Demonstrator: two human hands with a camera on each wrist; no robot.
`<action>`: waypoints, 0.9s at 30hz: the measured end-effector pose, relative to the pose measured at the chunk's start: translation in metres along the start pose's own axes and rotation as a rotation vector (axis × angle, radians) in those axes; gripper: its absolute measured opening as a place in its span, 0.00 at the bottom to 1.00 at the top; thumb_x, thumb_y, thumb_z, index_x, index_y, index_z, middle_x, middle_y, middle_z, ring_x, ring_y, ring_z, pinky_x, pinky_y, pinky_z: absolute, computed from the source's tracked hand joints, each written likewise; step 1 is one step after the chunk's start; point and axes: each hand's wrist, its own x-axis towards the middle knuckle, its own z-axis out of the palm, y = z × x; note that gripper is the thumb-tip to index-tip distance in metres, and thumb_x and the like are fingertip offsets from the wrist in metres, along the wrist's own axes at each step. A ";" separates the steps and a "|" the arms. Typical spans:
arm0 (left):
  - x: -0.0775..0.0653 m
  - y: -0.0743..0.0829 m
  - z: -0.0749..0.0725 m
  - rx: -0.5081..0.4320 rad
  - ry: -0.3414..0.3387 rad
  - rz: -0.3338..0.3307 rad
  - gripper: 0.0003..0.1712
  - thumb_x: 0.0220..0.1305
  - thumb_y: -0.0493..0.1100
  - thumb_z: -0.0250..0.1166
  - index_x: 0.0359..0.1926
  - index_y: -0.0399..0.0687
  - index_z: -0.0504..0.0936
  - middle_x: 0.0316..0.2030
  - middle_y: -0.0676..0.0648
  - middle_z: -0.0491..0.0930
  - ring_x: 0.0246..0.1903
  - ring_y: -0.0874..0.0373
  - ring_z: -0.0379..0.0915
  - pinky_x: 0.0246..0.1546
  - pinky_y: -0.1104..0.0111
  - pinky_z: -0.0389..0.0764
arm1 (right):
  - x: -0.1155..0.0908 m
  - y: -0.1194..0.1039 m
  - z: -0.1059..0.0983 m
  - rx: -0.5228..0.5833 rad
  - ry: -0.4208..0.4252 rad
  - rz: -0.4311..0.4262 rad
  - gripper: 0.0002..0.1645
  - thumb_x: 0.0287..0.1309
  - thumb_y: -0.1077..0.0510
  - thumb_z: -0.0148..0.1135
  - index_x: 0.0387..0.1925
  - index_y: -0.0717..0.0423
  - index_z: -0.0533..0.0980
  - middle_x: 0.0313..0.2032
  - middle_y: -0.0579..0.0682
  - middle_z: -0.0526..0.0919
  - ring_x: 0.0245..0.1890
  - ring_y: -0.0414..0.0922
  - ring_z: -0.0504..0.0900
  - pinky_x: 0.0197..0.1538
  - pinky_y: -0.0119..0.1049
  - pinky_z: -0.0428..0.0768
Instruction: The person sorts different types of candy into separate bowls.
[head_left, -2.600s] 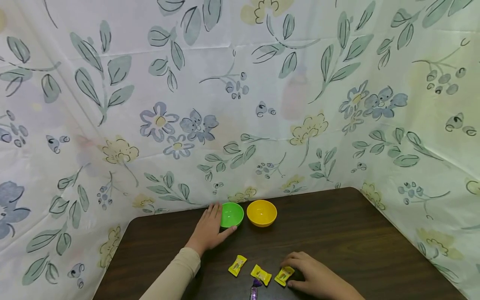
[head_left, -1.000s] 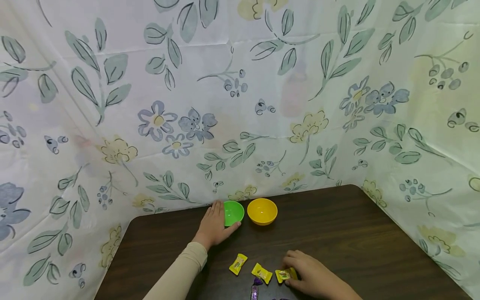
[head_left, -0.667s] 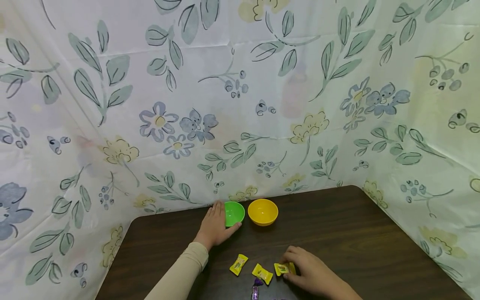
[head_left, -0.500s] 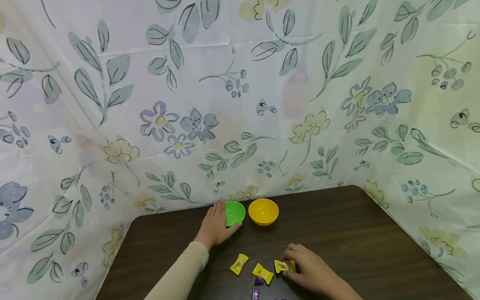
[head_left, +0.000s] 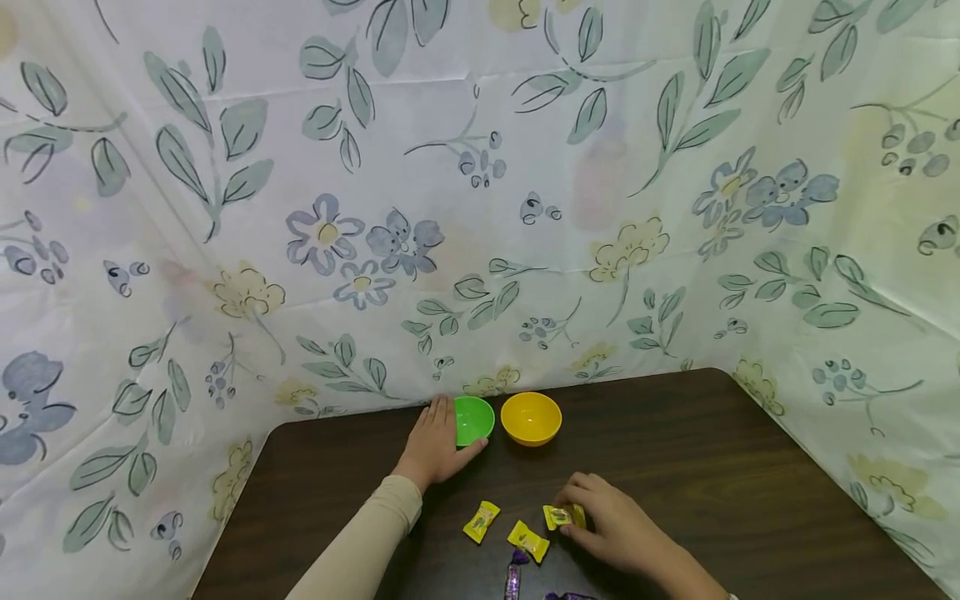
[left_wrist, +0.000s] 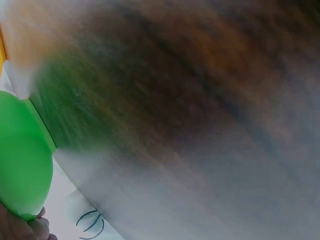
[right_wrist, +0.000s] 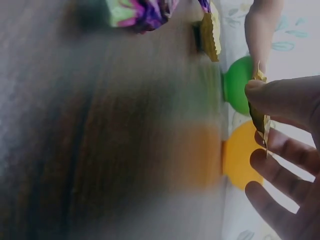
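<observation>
My right hand (head_left: pixel 615 527) pinches a yellow-wrapped candy (head_left: pixel 557 517) between thumb and fingers. The right wrist view shows that candy (right_wrist: pixel 258 117) held off the table, with the other fingers spread below. At the back of the table, my left hand (head_left: pixel 437 443) rests against the left side of a green bowl (head_left: pixel 476 420). Its fingers lie straight along the bowl and the thumb reaches across the front, covering part of it. Close to the right of the green bowl stands a yellow bowl (head_left: pixel 532 419).
Two more yellow-wrapped candies, one at left (head_left: pixel 481 522) and one nearer the middle (head_left: pixel 528 542), lie on the dark wooden table (head_left: pixel 697 467). Purple-wrapped candies (head_left: pixel 513 579) lie at the front edge of view. A floral cloth (head_left: pixel 450 208) hangs behind the table.
My right hand has closed on the yellow-wrapped candy, lifted it and moved slightly toward the bowls. My left hand has shifted a little toward the green bowl and stays against it.
</observation>
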 end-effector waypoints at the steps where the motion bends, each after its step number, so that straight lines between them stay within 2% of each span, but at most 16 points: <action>1: 0.000 0.000 0.000 0.002 0.000 -0.001 0.65 0.70 0.83 0.45 0.82 0.31 0.54 0.82 0.31 0.56 0.82 0.38 0.54 0.81 0.47 0.60 | 0.001 0.000 0.000 -0.003 0.007 -0.008 0.13 0.63 0.52 0.77 0.47 0.37 0.83 0.44 0.31 0.79 0.42 0.33 0.75 0.43 0.33 0.82; 5: 0.000 0.001 -0.001 0.012 0.002 0.001 0.65 0.70 0.83 0.45 0.82 0.31 0.54 0.81 0.31 0.57 0.81 0.38 0.55 0.81 0.48 0.60 | 0.005 -0.002 0.000 0.003 0.020 -0.021 0.13 0.64 0.53 0.76 0.47 0.37 0.83 0.44 0.32 0.80 0.42 0.33 0.75 0.43 0.33 0.82; 14: 0.000 0.001 -0.001 0.005 -0.005 -0.003 0.65 0.70 0.82 0.47 0.82 0.31 0.54 0.81 0.31 0.56 0.81 0.38 0.54 0.82 0.48 0.60 | 0.017 -0.003 0.001 0.004 0.019 0.024 0.13 0.64 0.53 0.76 0.48 0.39 0.83 0.45 0.32 0.80 0.42 0.33 0.74 0.44 0.32 0.81; 21: -0.001 0.002 -0.005 0.019 -0.007 -0.003 0.64 0.71 0.81 0.48 0.81 0.30 0.56 0.81 0.31 0.57 0.81 0.38 0.55 0.81 0.47 0.61 | 0.029 -0.006 0.002 -0.014 0.074 -0.033 0.13 0.64 0.54 0.76 0.48 0.41 0.83 0.45 0.34 0.80 0.41 0.34 0.73 0.43 0.33 0.80; 27: 0.003 0.000 -0.002 0.047 0.010 -0.007 0.64 0.70 0.82 0.47 0.82 0.31 0.56 0.81 0.32 0.58 0.81 0.39 0.55 0.81 0.48 0.60 | 0.043 -0.007 0.000 -0.025 0.114 -0.027 0.14 0.63 0.55 0.77 0.49 0.43 0.84 0.46 0.36 0.81 0.43 0.35 0.75 0.48 0.37 0.82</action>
